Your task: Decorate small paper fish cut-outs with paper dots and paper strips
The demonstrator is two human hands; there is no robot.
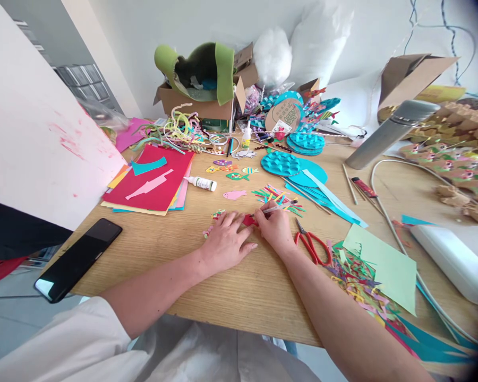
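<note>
My right hand [274,227] pinches a slim pen [281,207], its tip by a small red paper piece [248,219] on the wooden table. Flat on the table, my left hand [226,240] has its fingers spread, their tips beside the red piece. Small coloured bits [207,231] lie left of these fingers. A pink paper fish [235,195] rests above the hands, with several patterned paper fish [237,176] beyond it. Thin paper strips [282,197] are scattered behind my right hand. Red-handled scissors [313,244] lie to its right.
A black phone [78,260] lies at the left edge. Coloured paper sheets [149,180] and a glue bottle [202,183] are at left. Paper scraps [356,270], a green sheet [386,265] and a grey flask [390,135] occupy the right. Blue discs [281,163] stand farther back.
</note>
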